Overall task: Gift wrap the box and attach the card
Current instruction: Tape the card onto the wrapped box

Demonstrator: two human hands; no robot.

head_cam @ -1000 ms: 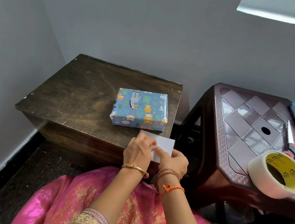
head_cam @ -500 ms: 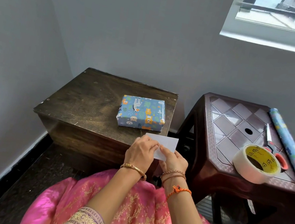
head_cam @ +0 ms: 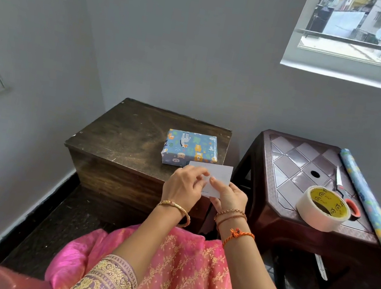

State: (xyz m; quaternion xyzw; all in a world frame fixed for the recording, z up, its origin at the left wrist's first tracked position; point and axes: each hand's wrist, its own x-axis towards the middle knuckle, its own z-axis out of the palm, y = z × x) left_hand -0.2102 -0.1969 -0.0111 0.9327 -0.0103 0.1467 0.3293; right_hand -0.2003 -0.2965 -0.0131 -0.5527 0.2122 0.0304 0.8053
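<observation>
The box (head_cam: 190, 148), wrapped in blue paper with animal prints, lies on the dark wooden table (head_cam: 133, 134) near its right front corner. Just in front of the box I hold a small white card (head_cam: 219, 177) above the table's edge. My left hand (head_cam: 183, 188) pinches the card's left part with fingers and thumb. My right hand (head_cam: 230, 196) holds it from below, thumb on its face. Both hands hide the card's lower left part.
A brown plastic stool (head_cam: 289, 166) stands to the right. On it are a roll of clear tape (head_cam: 323, 208), scissors with red handles (head_cam: 343, 190) and a roll of blue wrapping paper (head_cam: 370, 207). Walls close in at left and back. My pink skirt fills the foreground.
The camera has tilted up, so a window now shows. Both hands have kept their hold on the card and shifted slightly toward the box.
</observation>
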